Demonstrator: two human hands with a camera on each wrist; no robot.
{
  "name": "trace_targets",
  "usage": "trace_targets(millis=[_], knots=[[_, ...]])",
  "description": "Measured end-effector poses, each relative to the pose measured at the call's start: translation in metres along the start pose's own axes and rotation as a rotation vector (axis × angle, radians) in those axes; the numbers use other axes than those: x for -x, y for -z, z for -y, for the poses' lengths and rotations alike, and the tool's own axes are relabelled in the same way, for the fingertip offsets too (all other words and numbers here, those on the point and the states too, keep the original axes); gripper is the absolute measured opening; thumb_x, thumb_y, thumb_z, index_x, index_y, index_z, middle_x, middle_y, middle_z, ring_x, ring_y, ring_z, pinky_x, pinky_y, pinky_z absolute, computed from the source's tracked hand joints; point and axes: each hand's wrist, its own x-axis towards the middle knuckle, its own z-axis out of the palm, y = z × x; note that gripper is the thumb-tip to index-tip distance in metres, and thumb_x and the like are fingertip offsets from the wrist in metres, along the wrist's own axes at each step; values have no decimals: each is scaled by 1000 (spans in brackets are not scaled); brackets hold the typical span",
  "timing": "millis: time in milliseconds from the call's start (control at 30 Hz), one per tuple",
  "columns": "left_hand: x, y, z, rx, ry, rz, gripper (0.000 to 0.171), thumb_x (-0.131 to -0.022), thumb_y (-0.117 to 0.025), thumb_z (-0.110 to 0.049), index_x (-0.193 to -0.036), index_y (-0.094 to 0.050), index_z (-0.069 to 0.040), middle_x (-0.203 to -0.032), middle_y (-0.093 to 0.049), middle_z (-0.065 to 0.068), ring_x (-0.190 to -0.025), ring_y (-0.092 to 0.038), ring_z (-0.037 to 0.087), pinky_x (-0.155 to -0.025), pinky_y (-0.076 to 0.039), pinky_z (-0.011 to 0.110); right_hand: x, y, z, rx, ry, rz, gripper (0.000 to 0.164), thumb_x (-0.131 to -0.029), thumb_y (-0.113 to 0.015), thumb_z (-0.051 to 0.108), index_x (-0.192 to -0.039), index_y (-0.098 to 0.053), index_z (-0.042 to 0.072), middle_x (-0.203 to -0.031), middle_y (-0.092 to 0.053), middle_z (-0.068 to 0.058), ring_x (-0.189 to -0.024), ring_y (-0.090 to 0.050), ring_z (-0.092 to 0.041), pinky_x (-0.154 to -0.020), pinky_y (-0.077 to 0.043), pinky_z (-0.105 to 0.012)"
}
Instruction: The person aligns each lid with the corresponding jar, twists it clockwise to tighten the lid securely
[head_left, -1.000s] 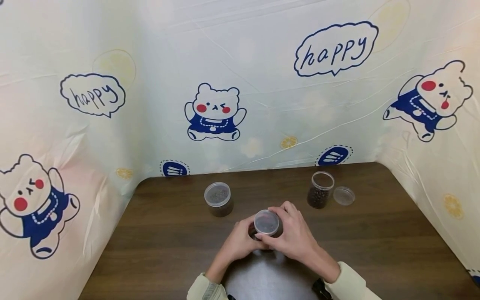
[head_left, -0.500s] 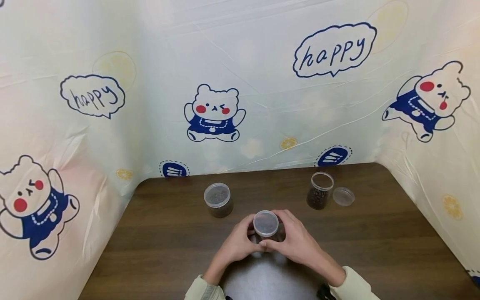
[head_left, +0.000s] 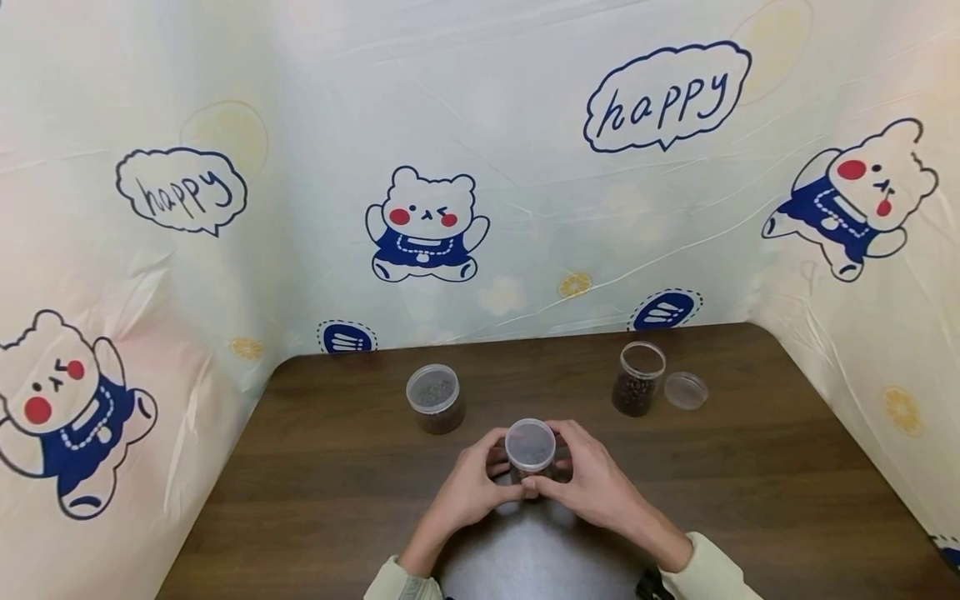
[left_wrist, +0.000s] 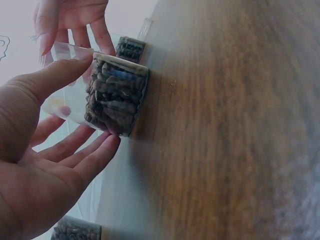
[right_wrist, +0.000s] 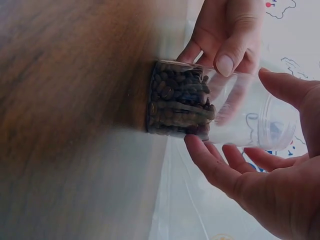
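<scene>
A clear round jar (head_left: pixel 530 450) with a translucent lid stands upright on the table, dark beans (right_wrist: pixel 180 102) filling its lower part. My left hand (head_left: pixel 474 479) holds it from the left, thumb across the near side and fingers round the far side, as the left wrist view also shows. From the right, my right hand (head_left: pixel 600 479) curves round the same jar; its thumb lies low on the front in the head view. The lid (head_left: pixel 530 442) is on the jar, with no finger over its top.
A wider lidded jar (head_left: pixel 436 400) of dark contents stands to the back left. At the back right is an uncovered jar (head_left: pixel 636 393) of dark beans, with a loose clear lid (head_left: pixel 686 390) beside it. A printed cloth (head_left: pixel 525 208) hangs behind the wooden table (head_left: pixel 315 492).
My right hand has slid down from the lid's rim to the jar's side, its fingers leaving the lid. My left hand has stayed round the jar, which has barely shifted.
</scene>
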Motion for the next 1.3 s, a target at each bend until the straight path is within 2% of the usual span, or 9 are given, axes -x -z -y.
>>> trace_targets(millis=[433, 800, 1000, 1300], knots=[[-6, 4, -7, -1, -43, -13, 65, -82, -92, -17, -139, -62, -19, -134, -70, 6, -125, -69, 26, -103, -58, 34, -4, 5, 6, -7, 50, -57, 67, -82, -92, 22, -138, -58, 10, -125, -66, -6, -115, -68, -23, -88, -63, -37], [-19, 4, -10, 0, -48, -48, 61, -87, -87, -16, -142, -60, -17, -139, -67, 10, -129, -67, 30, -106, -57, 40, -20, 13, 1, 45, 79, -95, 65, -82, -92, 21, -138, -60, 10, -124, -68, -5, -112, -70, -20, -91, -63, -37], [-32, 2, -8, 32, -74, -72, 62, -87, -88, -14, -142, -60, -15, -136, -69, 12, -128, -68, 30, -106, -57, 40, -29, 16, -5, 18, 85, -123, 65, -83, -92, 18, -138, -61, 6, -124, -69, -10, -111, -72, -25, -92, -63, -41], [-55, 2, -7, 98, -83, -106, 67, -84, -90, -11, -143, -59, -15, -137, -70, 14, -130, -67, 29, -107, -56, 37, -48, 23, -11, 9, 37, -136, 64, -84, -91, 21, -140, -61, 8, -130, -71, -12, -115, -74, -29, -96, -61, -46]])
